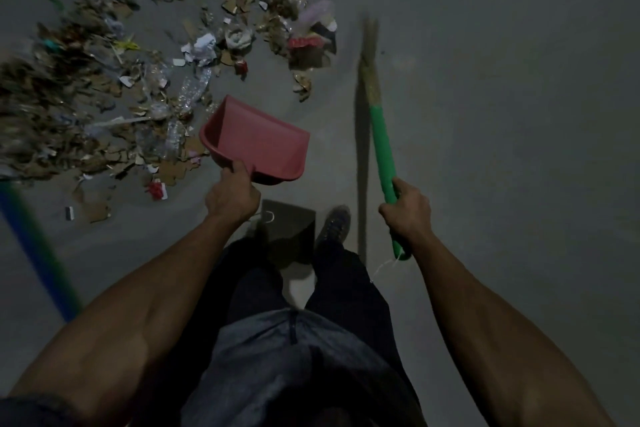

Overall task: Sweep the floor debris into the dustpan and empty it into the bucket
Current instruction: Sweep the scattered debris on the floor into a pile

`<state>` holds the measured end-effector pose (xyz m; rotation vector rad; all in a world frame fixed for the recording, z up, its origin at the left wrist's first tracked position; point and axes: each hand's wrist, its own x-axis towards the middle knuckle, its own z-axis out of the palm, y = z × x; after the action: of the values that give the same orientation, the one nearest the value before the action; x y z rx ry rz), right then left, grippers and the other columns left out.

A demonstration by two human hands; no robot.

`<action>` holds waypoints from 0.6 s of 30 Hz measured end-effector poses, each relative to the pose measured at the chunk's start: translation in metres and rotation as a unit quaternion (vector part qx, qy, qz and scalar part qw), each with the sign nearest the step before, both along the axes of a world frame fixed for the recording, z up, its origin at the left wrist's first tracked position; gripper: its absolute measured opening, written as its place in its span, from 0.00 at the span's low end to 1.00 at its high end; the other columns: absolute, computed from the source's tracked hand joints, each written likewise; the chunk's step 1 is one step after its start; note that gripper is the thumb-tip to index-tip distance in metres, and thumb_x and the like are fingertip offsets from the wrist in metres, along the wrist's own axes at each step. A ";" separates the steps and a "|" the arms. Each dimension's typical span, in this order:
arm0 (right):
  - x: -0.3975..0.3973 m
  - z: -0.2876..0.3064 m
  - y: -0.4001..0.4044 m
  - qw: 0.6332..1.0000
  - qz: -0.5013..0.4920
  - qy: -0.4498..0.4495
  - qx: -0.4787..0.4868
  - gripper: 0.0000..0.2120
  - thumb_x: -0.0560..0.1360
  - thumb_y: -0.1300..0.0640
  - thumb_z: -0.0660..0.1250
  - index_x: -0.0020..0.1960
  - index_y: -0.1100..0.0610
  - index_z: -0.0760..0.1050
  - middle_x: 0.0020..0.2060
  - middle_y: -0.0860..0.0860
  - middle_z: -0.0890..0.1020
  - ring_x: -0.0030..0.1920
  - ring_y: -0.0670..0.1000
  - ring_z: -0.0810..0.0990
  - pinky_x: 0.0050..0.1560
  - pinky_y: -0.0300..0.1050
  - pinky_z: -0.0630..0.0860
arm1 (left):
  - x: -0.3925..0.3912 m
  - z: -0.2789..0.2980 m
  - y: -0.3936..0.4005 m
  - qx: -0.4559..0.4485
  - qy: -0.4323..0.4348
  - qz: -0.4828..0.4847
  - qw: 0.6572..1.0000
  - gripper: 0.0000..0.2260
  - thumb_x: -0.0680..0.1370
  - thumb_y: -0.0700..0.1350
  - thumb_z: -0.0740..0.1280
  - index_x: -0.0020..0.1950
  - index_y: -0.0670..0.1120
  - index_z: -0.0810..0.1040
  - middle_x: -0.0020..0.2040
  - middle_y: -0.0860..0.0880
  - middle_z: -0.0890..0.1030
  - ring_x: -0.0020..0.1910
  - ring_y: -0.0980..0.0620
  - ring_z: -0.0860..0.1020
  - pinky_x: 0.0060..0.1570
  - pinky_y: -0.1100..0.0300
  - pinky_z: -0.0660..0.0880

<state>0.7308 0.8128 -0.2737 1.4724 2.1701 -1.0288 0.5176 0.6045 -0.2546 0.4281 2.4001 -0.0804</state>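
Observation:
My left hand (232, 196) grips the handle of a pink dustpan (258, 142), held above the floor with its mouth turned up and to the right. It looks empty. My right hand (407, 208) grips the green handle of a broom (381, 146); its straw bristles (370, 55) point away from me, blurred, to the right of the debris. A wide spread of debris (138, 80) covers the floor at the upper left: cardboard scraps, paper, clear plastic and red bits. No bucket is in view.
A dark paper bag (289, 232) lies on the floor beside my shoe (334, 224). A blue and green pole (34, 246) slants across the lower left. The grey floor (502, 114) to the right carries no debris.

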 end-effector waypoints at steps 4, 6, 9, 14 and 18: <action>-0.022 -0.004 0.015 0.996 -0.083 -0.040 -0.014 0.22 0.69 0.64 0.67 0.63 0.60 0.75 0.42 0.56 0.79 0.40 0.61 0.82 0.44 0.58 0.82 | -0.025 -0.005 -0.010 0.016 0.000 0.020 1.000 0.14 0.78 0.43 0.60 0.62 0.42 0.63 0.59 0.37 0.71 0.54 0.36 0.74 0.44 0.50 0.67; -0.044 -0.010 0.020 0.993 -0.104 -0.049 -0.011 0.22 0.69 0.64 0.68 0.63 0.63 0.74 0.41 0.56 0.78 0.39 0.61 0.83 0.44 0.60 0.82 | -0.044 -0.010 -0.017 0.025 0.001 0.026 0.999 0.13 0.78 0.44 0.60 0.60 0.43 0.63 0.58 0.37 0.72 0.52 0.36 0.75 0.43 0.50 0.67; -0.091 -0.021 0.021 0.994 -0.093 -0.064 -0.009 0.22 0.69 0.65 0.68 0.63 0.64 0.75 0.41 0.57 0.78 0.38 0.61 0.83 0.43 0.59 0.83 | -0.079 -0.018 -0.028 0.046 -0.003 0.034 0.998 0.12 0.78 0.44 0.59 0.60 0.42 0.63 0.56 0.37 0.72 0.51 0.36 0.75 0.44 0.49 0.70; -0.201 -0.041 0.004 0.996 -0.002 -0.082 -0.021 0.18 0.69 0.66 0.67 0.58 0.63 0.76 0.43 0.61 0.82 0.40 0.62 0.83 0.44 0.60 0.82 | -0.150 -0.033 -0.054 0.066 -0.019 0.039 0.997 0.15 0.77 0.40 0.58 0.63 0.40 0.64 0.58 0.35 0.72 0.53 0.35 0.75 0.50 0.42 0.74; -0.299 -0.057 -0.017 0.983 0.144 -0.112 -0.016 0.12 0.70 0.63 0.68 0.54 0.60 0.76 0.45 0.60 0.82 0.41 0.59 0.81 0.43 0.50 0.81 | -0.203 -0.049 -0.079 0.060 -0.039 0.066 0.995 0.15 0.78 0.39 0.58 0.63 0.40 0.64 0.58 0.36 0.72 0.54 0.35 0.75 0.51 0.42 0.74</action>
<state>0.4318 0.7958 -0.3302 1.1521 2.1132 -0.7559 0.3150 0.5251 -0.3034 0.3203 2.3573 0.1385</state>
